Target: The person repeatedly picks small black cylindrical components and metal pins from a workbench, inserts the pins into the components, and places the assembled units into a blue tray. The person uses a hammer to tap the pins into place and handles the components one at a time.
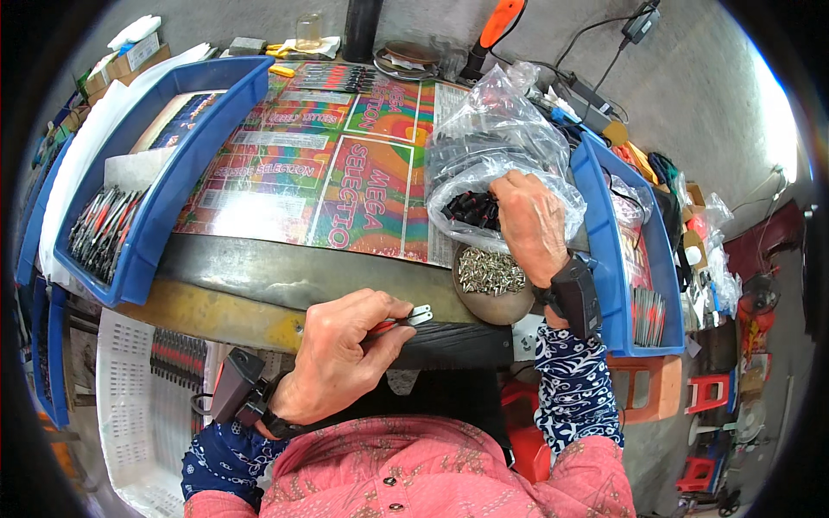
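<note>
My left hand is closed in a pinch at the bench's front edge. From its fingers sticks a slim red-and-black piece with a flat, holed metal end. Farther right, my right hand reaches into the mouth of a clear plastic bag with its fingers bent together. Small black parts lie in that bag beside the fingertips. What the right fingers hold, if anything, is hidden. Just below this hand, a round dish carries a heap of small shiny metal pins.
A blue bin at left holds many slim red-and-black pieces; another blue bin stands at right. Colourful printed sheets cover the bench. More pieces lie at its far edge. A white basket sits at lower left.
</note>
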Tool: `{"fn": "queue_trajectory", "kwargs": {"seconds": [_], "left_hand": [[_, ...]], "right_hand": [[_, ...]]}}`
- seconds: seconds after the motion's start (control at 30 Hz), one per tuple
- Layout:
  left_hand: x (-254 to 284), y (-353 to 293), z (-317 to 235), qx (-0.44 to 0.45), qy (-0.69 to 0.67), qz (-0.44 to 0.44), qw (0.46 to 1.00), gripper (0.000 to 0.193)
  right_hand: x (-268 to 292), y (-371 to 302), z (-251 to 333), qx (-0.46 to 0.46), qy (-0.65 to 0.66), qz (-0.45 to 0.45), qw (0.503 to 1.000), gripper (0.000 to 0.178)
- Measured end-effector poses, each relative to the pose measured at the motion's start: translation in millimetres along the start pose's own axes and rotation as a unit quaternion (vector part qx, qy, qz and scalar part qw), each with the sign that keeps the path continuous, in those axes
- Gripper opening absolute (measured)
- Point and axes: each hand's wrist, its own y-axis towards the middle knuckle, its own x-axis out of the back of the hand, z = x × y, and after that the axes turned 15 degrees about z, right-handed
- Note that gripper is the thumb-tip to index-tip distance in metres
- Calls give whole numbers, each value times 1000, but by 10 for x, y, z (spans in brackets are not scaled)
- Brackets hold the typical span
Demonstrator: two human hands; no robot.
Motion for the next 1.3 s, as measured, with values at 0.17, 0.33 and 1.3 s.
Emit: {"fn": "queue_trajectory", "kwargs": {"seconds": [0.17,0.33,1.3], "left_hand": [[4,9,44,-5,-15,-1,1000,18],[4,5,55,-3,-15,-3,1000,18],[-206,-178,-262,-20,-5,52,998,19]], "right_hand": [[-49,38,18,-8,-65,31,997,3],[-38,41,-4,-4,-87,47,995,4],[413,-1294,804,-15,788,-13,616,15]]}}
